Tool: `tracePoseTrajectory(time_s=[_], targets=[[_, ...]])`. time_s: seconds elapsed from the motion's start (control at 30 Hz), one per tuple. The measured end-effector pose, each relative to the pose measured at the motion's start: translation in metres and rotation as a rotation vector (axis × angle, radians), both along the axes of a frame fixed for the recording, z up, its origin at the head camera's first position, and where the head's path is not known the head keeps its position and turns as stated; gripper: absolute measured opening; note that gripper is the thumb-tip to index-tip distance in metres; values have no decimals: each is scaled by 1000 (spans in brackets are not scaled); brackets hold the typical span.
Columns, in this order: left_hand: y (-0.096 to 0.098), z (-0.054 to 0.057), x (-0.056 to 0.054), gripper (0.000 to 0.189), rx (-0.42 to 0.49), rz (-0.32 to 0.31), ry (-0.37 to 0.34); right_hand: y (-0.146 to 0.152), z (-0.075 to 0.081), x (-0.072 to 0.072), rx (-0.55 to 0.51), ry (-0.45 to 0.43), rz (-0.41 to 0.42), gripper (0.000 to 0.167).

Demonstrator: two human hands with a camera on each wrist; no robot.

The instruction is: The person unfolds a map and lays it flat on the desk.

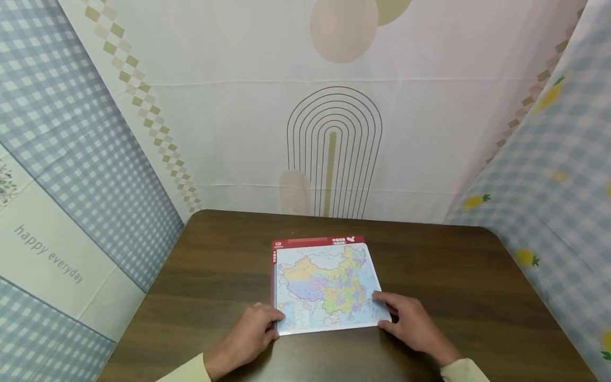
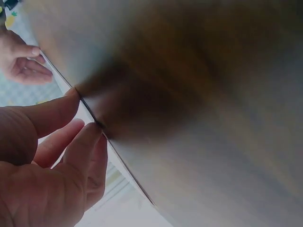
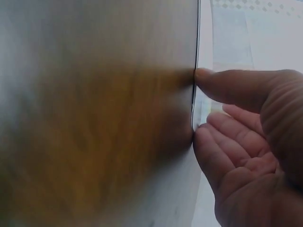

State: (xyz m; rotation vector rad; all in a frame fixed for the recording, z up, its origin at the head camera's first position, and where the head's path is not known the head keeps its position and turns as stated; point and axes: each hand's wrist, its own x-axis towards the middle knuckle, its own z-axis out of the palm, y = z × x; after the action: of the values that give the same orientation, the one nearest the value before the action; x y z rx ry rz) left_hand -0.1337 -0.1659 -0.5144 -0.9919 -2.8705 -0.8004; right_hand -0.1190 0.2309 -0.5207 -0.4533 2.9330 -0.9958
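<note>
A flat map board (image 1: 312,289) with a coloured map of China and a red top border lies on the brown table. My left hand (image 1: 248,330) holds its near left corner, fingertips over the left side and thumb by the near edge. At the near right corner, my right hand (image 1: 415,322) has its index finger over the right side and its thumb on the near edge. The left wrist view shows the left thumb and fingers (image 2: 90,146) along the board's thin edge. In the right wrist view, the right thumb and fingers (image 3: 225,146) straddle a rounded corner.
The brown wooden table (image 1: 224,254) extends to both sides of the board. Behind it hangs a pale patterned cloth (image 1: 238,132). Blue checked cloths hang at the left (image 1: 95,132) and the right, the right one (image 1: 549,185) printed with pineapples.
</note>
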Motion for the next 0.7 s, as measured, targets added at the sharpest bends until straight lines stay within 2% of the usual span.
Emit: tracePoseTrajectory(time_s=[0.1, 0.33, 0.7], targets=[[2, 1, 4, 18, -10, -13, 14, 6, 0, -8, -8, -31, 15, 60], [8, 3, 10, 18, -48, -27, -29, 13, 2, -24, -1, -78, 58, 59], [19, 4, 18, 17, -87, -49, -27, 17, 3, -39, 12, -53, 68, 54]])
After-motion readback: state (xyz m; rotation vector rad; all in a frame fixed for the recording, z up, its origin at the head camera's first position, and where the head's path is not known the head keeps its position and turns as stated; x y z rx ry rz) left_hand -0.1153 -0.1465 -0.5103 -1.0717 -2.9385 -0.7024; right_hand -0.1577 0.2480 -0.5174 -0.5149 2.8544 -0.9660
